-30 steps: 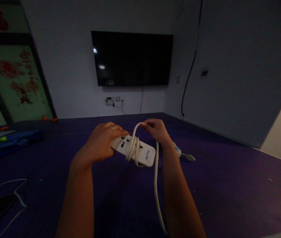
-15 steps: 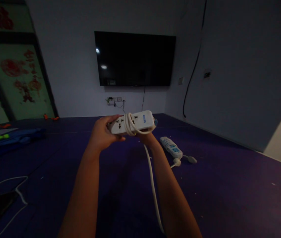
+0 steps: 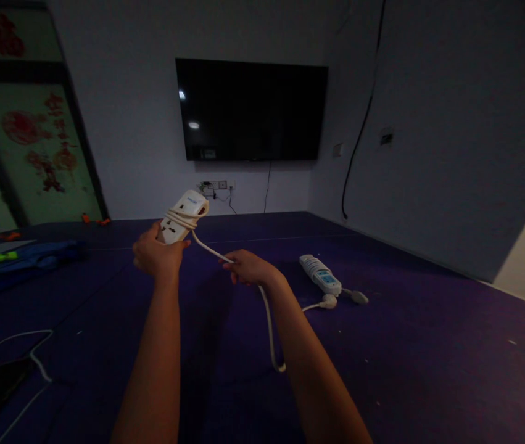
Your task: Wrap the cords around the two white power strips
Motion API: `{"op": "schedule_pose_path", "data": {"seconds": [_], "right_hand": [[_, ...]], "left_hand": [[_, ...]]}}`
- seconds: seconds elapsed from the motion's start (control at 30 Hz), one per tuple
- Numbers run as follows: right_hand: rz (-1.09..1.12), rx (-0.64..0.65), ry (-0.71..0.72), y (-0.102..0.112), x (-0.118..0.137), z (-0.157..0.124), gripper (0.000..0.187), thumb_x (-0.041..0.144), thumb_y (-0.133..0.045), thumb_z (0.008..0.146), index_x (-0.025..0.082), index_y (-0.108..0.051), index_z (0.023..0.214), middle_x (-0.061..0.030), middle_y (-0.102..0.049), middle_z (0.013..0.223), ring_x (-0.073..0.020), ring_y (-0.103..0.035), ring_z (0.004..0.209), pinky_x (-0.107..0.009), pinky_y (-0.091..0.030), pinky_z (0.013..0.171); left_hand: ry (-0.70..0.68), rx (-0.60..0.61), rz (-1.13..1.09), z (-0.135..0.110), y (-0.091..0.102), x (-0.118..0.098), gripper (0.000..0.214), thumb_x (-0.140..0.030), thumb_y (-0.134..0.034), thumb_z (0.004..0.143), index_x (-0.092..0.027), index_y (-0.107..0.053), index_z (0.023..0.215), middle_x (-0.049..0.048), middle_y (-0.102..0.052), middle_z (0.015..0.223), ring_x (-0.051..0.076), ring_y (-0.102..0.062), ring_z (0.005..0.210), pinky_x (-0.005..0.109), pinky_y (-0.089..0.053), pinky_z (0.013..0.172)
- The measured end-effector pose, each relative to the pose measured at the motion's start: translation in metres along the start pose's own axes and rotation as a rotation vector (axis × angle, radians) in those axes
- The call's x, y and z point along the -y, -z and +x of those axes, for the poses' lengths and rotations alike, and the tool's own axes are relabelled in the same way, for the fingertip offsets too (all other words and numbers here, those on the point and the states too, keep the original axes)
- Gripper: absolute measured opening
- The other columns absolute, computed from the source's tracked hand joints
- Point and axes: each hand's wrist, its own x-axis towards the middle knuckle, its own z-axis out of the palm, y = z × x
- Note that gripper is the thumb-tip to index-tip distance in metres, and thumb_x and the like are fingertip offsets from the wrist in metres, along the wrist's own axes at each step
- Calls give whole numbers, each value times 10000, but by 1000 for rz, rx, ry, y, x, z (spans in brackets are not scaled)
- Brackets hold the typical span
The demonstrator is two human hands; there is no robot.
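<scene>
My left hand (image 3: 157, 254) grips the near end of a white power strip (image 3: 183, 214), held up and tilted away from me, with several turns of its white cord wound round its body. From the strip the cord (image 3: 269, 333) runs down to my right hand (image 3: 247, 269), which is closed on it, then hangs in a loop below my right forearm. Both hands are raised above the dark purple floor (image 3: 429, 345).
A second white power strip (image 3: 320, 274) with its plug (image 3: 328, 301) lies on the floor to the right. A black TV (image 3: 250, 110) hangs on the far wall above a wall socket (image 3: 213, 185). White cable (image 3: 16, 345) lies at lower left, blue items (image 3: 16, 259) at far left.
My left hand has swung the strip left and tipped its far end up. My right hand has come off the strip and slid down the cord, drawing it taut.
</scene>
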Motion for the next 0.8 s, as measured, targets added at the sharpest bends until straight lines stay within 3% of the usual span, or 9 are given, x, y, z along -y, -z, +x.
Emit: {"op": "schedule_pose_path", "data": {"seconds": [0.1,0.2,0.37,0.47,0.57,0.67,0.8], "right_hand": [[-123,-26,11,-1,5,-2,251,197,-465,879,150,-616,1075,33,-542,519,-78,-446,424,-176,-315,417],[-286,-128,14,-4,12,-3,235,233,-482,880,129,-671,973,-43,-637,651,-112,-557,580,-194,-356,503],[-485,-287,97,-12,32,-14,261,300,-480,882,190,-702,965,-110,-702,947,-216,-630,885,-260,-398,665],[-565,-300,169,-14,48,-27,259,310,-475,890,222,-712,949,-99,-709,944,-218,-634,893,-268,-396,686],[-650,-369,211,-12,62,-40,254,308,-479,896,220,-714,931,-94,-712,917,-199,-634,874,-262,-394,698],[-719,-473,248,-4,68,-50,260,325,-480,899,216,-715,899,-81,-712,898,-187,-629,843,-260,-388,688],[-712,-650,321,12,63,-59,244,329,-493,895,231,-717,890,-45,-711,906,-168,-620,832,-248,-373,661]], "left_hand": [[174,-139,19,1,7,7,659,-333,-769,558,-244,-560,1176,156,-600,1159,386,-518,1078,580,-408,804],[196,-191,63,1,11,14,645,-365,-767,559,-262,-562,1163,154,-601,1163,405,-493,1098,585,-410,783],[210,-230,178,1,10,19,582,-366,-722,613,-226,-556,1153,184,-580,1165,418,-479,1094,568,-410,763],[178,-251,202,0,6,20,554,-341,-709,630,-215,-552,1146,183,-566,1184,421,-464,1103,576,-384,780],[54,-272,228,-3,1,19,495,-303,-648,696,-219,-531,1169,143,-564,1191,399,-443,1128,570,-361,817],[-61,-181,290,-3,-2,16,464,-243,-608,718,-203,-538,1175,131,-569,1179,371,-447,1128,536,-360,840],[-295,89,364,-1,-3,6,507,-213,-612,697,-225,-544,1199,101,-590,1163,328,-475,1107,458,-384,836]]}}
